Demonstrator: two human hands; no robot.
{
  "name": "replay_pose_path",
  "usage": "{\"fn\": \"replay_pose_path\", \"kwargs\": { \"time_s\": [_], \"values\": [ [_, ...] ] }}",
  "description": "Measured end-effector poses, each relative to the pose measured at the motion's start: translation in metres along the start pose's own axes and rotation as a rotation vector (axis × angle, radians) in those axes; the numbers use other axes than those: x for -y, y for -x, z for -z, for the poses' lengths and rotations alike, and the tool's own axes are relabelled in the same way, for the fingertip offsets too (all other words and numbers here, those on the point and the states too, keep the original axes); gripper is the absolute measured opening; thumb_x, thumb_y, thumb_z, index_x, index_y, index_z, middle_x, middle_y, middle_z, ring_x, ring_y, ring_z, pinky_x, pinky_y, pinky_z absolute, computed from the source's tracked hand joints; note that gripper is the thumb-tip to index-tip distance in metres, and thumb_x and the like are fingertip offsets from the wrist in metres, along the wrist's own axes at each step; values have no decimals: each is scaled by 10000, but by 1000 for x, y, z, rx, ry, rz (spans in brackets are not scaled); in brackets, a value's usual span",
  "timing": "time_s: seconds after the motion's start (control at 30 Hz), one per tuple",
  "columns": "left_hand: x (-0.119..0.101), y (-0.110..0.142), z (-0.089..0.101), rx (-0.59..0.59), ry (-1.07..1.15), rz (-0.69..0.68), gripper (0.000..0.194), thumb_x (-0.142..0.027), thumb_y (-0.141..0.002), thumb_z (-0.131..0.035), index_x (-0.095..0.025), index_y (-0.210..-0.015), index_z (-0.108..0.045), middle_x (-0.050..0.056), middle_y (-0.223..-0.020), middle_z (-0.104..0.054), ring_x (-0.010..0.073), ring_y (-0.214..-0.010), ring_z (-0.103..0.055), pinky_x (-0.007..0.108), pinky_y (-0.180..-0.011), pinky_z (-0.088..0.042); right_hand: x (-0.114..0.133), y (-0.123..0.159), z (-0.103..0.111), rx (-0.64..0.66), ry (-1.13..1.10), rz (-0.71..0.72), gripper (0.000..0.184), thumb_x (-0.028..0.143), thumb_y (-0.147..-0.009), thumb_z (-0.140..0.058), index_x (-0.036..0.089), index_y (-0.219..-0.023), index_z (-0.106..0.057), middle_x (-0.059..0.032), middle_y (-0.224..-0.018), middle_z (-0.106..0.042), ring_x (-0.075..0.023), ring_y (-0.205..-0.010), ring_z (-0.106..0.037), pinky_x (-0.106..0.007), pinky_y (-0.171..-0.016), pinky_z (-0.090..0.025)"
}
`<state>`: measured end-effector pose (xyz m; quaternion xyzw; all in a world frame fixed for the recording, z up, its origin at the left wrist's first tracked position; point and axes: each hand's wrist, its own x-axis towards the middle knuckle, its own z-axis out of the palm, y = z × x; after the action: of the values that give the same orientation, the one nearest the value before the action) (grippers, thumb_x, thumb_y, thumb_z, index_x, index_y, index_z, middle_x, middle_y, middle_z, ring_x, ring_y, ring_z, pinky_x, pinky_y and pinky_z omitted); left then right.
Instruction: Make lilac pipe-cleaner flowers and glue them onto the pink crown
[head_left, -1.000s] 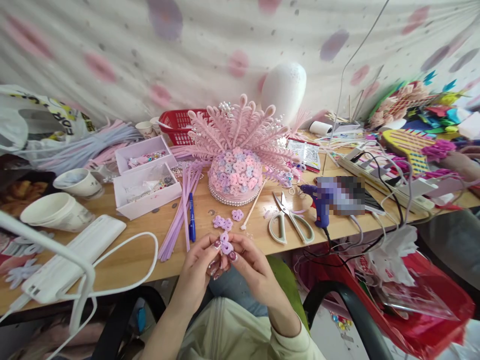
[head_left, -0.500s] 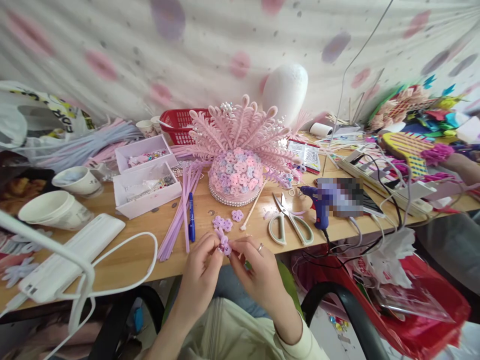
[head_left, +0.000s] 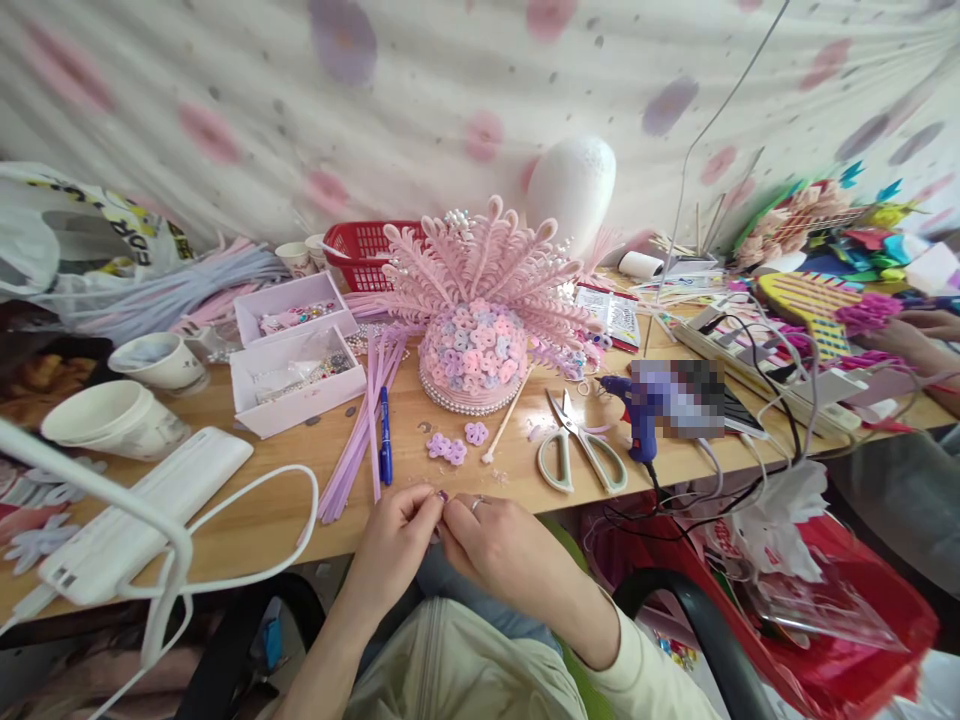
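My left hand [head_left: 396, 550] and my right hand [head_left: 501, 548] meet at the front edge of the table, fingertips pinched together. Between them is a small purple pipe-cleaner flower, now almost wholly covered by the fingers. Just beyond lie several loose purple flowers [head_left: 448, 449], one of them [head_left: 476, 433] a little apart. Behind these stands a pink headdress [head_left: 472, 350], its dome covered in pastel flowers and its top fanned with fuzzy pink plumes. Purple pipe cleaners [head_left: 346, 470] and a blue marker [head_left: 385, 440] lie to the left of the flowers.
Scissors [head_left: 556, 462] lie partly spread right of my hands, beside a blue glue gun [head_left: 642, 420]. A white stick [head_left: 507, 422] points toward the headdress. White boxes [head_left: 300, 395], paper cups [head_left: 112, 420] and a corded power bank [head_left: 150, 510] occupy the left. Another person's hand [head_left: 919, 340] is far right.
Both hands have turned inward and drawn slightly lower, and the right hand's back now faces up. The purple flower that showed between the fingertips is now mostly hidden.
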<state>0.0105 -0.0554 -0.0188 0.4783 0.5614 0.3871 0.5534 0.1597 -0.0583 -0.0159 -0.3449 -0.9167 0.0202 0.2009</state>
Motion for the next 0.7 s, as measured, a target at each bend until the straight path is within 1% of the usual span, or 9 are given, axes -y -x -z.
{"fn": "replay_pose_path", "kwargs": {
  "time_s": [0.13,0.23,0.3,0.4,0.5,0.6,0.67,0.7],
  "values": [
    [5,6,-7,42,103,120,359,-515,-762,-560,-242,-572,-425,-80,-456,-399,109,-361,-389,224,-339,-367,-6,7,-1,-46,-43,58,217,118,-1009,-382,170,-901,-563,-57,-732,-640,-201,-606,-590,-299,-518,-407],
    [6,10,-10,106,206,228,355,-523,-764,-609,-223,-603,-510,-67,-421,-444,113,-332,-424,216,-305,-390,-7,12,-1,-72,-13,90,177,127,-999,-430,174,-912,-577,-55,-754,-643,-208,-655,-596,-301,-532,-402],
    [7,10,-10,130,314,269,368,-528,-738,-667,-210,-599,-543,-61,-417,-457,107,-333,-435,206,-300,-401,-7,12,1,-69,22,102,165,136,-990,-456,172,-896,-586,-52,-750,-641,-207,-653,-586,-308,-528,-388],
    [7,10,-13,109,442,253,381,-535,-686,-740,-207,-613,-562,-77,-412,-443,100,-328,-422,209,-288,-415,-8,9,5,-76,50,119,180,146,-987,-456,162,-874,-595,-52,-739,-637,-203,-635,-567,-317,-514,-366],
    [6,11,-18,62,518,228,415,-559,-664,-767,-210,-634,-544,-97,-408,-421,93,-313,-400,209,-279,-406,-10,5,8,-121,44,141,234,153,-1000,-418,171,-836,-584,-43,-703,-617,-192,-603,-536,-316,-500,-345],
    [6,14,-22,-14,528,181,450,-572,-664,-774,-213,-630,-506,-111,-433,-397,77,-327,-387,191,-294,-395,-11,3,9,-166,44,141,281,153,-1010,-389,193,-797,-567,-30,-666,-594,-184,-581,-503,-312,-500,-332],
    [5,17,-22,-63,494,153,420,-563,-691,-758,-211,-671,-530,-105,-462,-428,85,-347,-424,192,-315,-411,-10,2,10,-173,48,138,284,159,-1010,-393,199,-789,-567,-32,-667,-592,-189,-585,-493,-317,-500,-326],
    [5,18,-22,-73,473,161,402,-560,-704,-745,-212,-697,-546,-100,-472,-451,96,-350,-450,202,-321,-422,-10,2,11,-173,49,142,281,164,-1008,-399,200,-787,-568,-35,-673,-593,-192,-590,-490,-320,-499,-324]
  ]
}}
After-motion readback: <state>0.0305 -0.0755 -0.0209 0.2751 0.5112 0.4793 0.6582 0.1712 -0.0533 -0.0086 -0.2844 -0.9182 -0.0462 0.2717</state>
